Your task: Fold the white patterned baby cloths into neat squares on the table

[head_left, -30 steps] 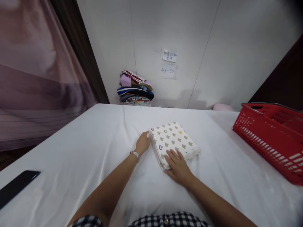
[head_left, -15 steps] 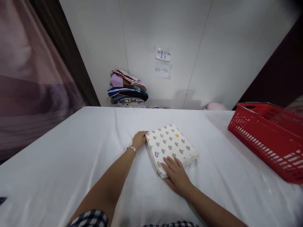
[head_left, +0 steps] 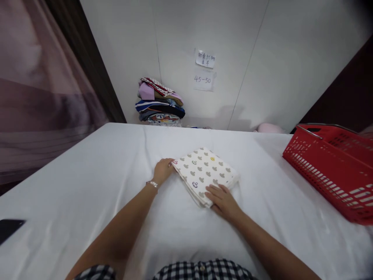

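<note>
A folded cream cloth (head_left: 204, 173) printed with grey mouse-head shapes lies in the middle of a white-covered table (head_left: 87, 175). My left hand (head_left: 162, 170), with a bracelet at the wrist, grips the cloth's far left corner. My right hand (head_left: 224, 200) lies flat on the cloth's near corner, fingers spread over the folded edge.
A red plastic basket (head_left: 329, 171) stands at the right edge of the table. A stack of folded clothes (head_left: 159, 102) sits against the white wall behind the table, under two paper notes (head_left: 204, 70). A dark flat object (head_left: 8, 228) lies at the table's left edge.
Both hands and the folded cloth have shifted slightly left and away from me. The view has also tilted a little.
</note>
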Demonstrator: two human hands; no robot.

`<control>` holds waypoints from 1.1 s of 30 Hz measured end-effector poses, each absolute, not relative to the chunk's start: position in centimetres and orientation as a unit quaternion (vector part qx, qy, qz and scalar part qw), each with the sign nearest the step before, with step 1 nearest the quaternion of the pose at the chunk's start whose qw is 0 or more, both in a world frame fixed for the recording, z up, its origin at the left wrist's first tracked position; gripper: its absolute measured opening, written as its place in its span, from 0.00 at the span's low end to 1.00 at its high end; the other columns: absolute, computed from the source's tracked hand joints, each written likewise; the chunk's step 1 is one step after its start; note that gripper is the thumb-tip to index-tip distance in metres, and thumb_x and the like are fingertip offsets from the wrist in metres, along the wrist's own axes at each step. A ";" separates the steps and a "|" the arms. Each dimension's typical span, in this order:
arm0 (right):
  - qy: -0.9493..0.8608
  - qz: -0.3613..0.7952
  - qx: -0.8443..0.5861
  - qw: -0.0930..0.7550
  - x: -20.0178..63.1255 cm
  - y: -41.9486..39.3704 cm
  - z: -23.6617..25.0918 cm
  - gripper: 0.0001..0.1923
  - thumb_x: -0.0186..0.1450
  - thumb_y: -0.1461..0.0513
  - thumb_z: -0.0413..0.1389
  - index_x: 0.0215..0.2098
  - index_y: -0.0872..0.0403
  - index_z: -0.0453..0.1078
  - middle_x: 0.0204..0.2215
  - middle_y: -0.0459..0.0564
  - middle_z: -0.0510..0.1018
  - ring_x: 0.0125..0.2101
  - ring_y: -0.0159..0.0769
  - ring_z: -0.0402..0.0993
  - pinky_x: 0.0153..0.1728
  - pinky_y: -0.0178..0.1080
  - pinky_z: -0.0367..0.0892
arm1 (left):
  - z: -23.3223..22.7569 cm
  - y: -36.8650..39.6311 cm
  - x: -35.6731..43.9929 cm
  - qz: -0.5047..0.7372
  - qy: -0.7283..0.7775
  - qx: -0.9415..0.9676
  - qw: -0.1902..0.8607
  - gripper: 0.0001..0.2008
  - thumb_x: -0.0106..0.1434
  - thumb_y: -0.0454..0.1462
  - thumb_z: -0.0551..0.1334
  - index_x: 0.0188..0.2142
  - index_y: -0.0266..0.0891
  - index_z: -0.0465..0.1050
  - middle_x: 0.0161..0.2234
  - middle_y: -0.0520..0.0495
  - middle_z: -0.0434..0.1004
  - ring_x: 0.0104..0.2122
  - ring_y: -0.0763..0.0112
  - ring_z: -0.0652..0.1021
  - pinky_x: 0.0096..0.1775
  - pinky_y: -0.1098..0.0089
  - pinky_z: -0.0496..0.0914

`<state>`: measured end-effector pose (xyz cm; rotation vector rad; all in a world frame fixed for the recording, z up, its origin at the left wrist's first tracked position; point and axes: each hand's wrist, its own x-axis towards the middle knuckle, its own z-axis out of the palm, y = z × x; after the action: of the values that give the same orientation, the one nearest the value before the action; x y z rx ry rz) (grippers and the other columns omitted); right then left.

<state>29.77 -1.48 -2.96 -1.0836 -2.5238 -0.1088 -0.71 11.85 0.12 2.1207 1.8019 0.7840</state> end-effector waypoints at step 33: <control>-0.827 -0.014 -0.475 0.299 26.5 -0.2 -1.2 0.14 0.67 0.64 0.46 0.44 0.52 0.72 0.44 0.52 0.77 0.47 0.40 0.69 0.49 0.46 0.61 | -2.1 2.7 -0.3 0.380 0.474 0.787 0.110 0.11 0.62 0.38 0.57 0.42 0.43 0.74 0.49 0.46 0.73 0.51 0.63 0.69 0.54 0.56 0.63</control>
<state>26.51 -0.25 -1.20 -1.2620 -2.1974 -0.0370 -0.32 2.75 -2.14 2.3118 1.3929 1.1180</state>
